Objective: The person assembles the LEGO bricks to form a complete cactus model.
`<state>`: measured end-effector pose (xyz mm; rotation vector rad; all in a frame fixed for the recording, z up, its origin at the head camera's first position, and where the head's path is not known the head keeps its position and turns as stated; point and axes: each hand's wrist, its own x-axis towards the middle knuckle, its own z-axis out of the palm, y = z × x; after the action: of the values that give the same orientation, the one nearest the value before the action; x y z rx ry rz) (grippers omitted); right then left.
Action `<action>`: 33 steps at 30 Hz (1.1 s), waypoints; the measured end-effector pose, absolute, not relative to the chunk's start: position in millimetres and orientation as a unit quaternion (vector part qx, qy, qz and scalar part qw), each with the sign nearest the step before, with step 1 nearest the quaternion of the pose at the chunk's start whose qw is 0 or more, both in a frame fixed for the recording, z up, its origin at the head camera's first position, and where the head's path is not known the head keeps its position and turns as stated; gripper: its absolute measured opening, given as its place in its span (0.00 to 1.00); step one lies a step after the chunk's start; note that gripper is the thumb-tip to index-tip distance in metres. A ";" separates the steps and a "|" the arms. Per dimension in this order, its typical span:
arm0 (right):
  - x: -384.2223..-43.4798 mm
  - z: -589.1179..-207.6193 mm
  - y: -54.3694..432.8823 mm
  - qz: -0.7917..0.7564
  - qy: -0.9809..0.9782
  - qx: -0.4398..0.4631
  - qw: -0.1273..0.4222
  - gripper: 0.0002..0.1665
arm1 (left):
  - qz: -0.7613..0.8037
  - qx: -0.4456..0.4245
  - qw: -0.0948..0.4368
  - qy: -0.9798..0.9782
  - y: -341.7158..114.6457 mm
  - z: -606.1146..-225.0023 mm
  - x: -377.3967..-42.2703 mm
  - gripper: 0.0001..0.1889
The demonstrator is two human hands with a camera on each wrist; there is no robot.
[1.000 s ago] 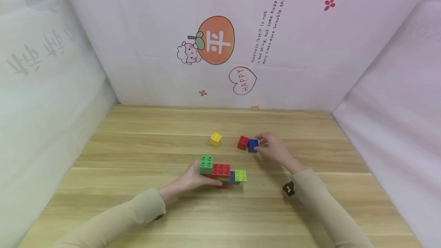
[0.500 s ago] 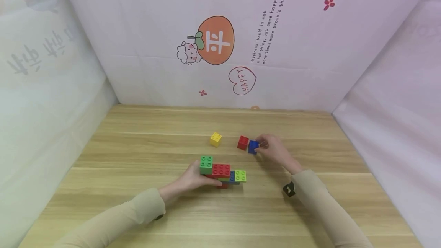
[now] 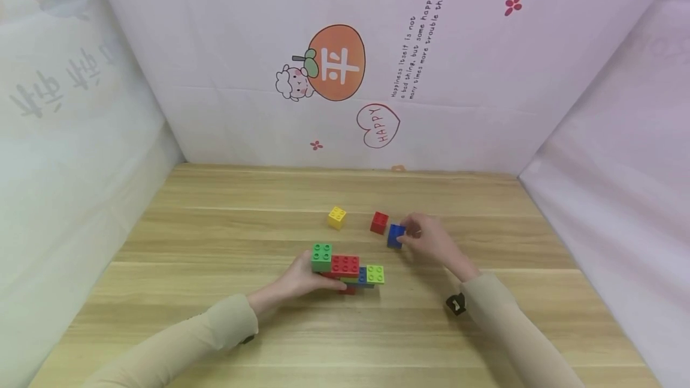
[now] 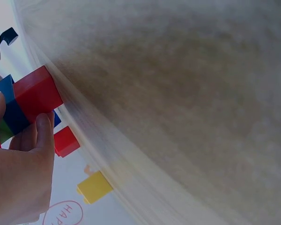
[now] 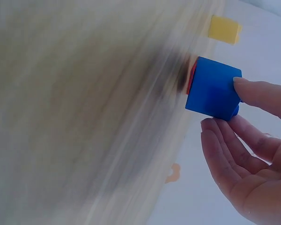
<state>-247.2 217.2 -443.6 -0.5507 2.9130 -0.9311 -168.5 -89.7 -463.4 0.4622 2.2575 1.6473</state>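
Observation:
My left hand grips a joined structure of building blocks, thumb along its near side. It has a green block on top at the left, a red one beside it, and blue and lime ones to the right. From the left wrist, its red bottom block shows past the fingers. My right hand pinches a small blue block between thumb and fingers, right of and nearer than a loose red block. The right wrist view shows the blue block's plain underside, with the red one mostly hidden behind it.
A loose yellow block lies left of the red one on the wooden table. White printed sheets rise behind the table and along both sides.
My right hand has drawn the blue block toward me, from beside the red block to a short gap from it. The left hand and its structure stay put.

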 end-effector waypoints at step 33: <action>-184.0 -404.4 198.1 -0.288 0.913 -0.278 -0.076 0.16 | 0.574 0.171 0.150 0.787 -91.0 -465.3 -170.3 0.30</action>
<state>-184.0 198.1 -404.4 -0.9185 3.0161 -0.9497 -170.3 -91.0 -465.3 0.4914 2.2596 1.6488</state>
